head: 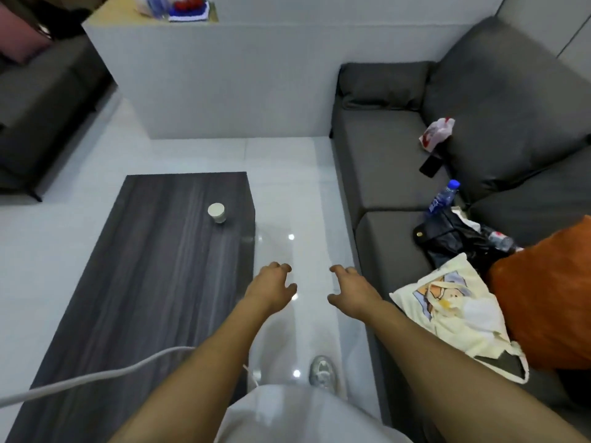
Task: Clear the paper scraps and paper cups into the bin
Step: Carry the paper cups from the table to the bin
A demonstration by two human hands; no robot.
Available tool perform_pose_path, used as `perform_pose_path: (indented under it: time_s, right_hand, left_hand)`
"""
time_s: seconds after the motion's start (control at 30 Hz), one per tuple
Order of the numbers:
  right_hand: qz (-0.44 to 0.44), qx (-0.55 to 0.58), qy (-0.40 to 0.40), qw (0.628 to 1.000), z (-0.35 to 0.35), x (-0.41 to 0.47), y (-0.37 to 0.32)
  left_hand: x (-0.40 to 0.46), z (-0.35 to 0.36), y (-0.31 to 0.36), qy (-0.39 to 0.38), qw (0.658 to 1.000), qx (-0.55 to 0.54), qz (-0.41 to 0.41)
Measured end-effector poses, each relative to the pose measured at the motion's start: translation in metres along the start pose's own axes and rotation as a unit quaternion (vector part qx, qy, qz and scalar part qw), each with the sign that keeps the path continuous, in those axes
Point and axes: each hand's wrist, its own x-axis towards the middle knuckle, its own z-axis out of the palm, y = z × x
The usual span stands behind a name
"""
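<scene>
One paper cup [217,212] stands on the dark table [153,282], near its far right corner. We see it upright, its long axis vertical, and the round open mouth points up toward us. It looks white, smooth and slightly conical, narrower at the bottom.

We use the table as our landmark. Its top is a long rectangle with dark grey wood grain, the lines running along its length, and the far right corner is cut at an angle. Right of the table, over the glossy white floor [303,193], we hold both hands in the air. Our left hand [274,287] is just beside the table's right edge, and our right hand [350,290] is a little more to the right. The fingers of both are loosely curled and hold nothing.

Further right of the table stands a grey fabric sofa [383,148]. On it lie a cream cloth bag [454,308] with a cartoon print, an orange cushion [550,289], a black bag [454,238] and a plastic bottle [443,196] with a blue cap.
</scene>
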Motion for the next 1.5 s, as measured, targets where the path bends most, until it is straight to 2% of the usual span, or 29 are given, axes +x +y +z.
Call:
perform_pose_path:
  time_s: [0.2, 0.47, 0.87, 1.07, 1.3, 1.5]
  right_hand:
    - [-0.059, -0.052, -0.041, 0.996, -0.047, 0.096, -0.029]
    - [-0.132, -0.094, -0.092, 0.982, -0.064, 0.225, -0.108]
    - [-0.204, -0.141, -0.137, 0.959, -0.068, 0.385, -0.246]
    - [-0.233, -0.201, -0.186, 0.933, -0.057, 0.438, -0.287]
    - [-0.279, -0.256, -0.253, 0.890, -0.036, 0.503, -0.327]
    - [-0.294, -0.299, -0.250, 0.873, -0.009, 0.552, -0.339]
  left_hand:
    - [0.058, -0.035, -0.018, 0.018, 0.995, -0.043, -0.089]
    - [0.139, -0.083, -0.086, 0.036, 0.978, -0.088, -0.184]
    - [0.238, -0.174, -0.197, 0.085, 0.949, -0.150, -0.265]
    - [0.256, -0.182, -0.228, 0.075, 0.924, -0.194, -0.322]
    - [0.277, -0.171, -0.252, 0.079, 0.869, -0.260, -0.414]
    - [0.314, -0.146, -0.274, 0.059, 0.838, -0.293, -0.457]
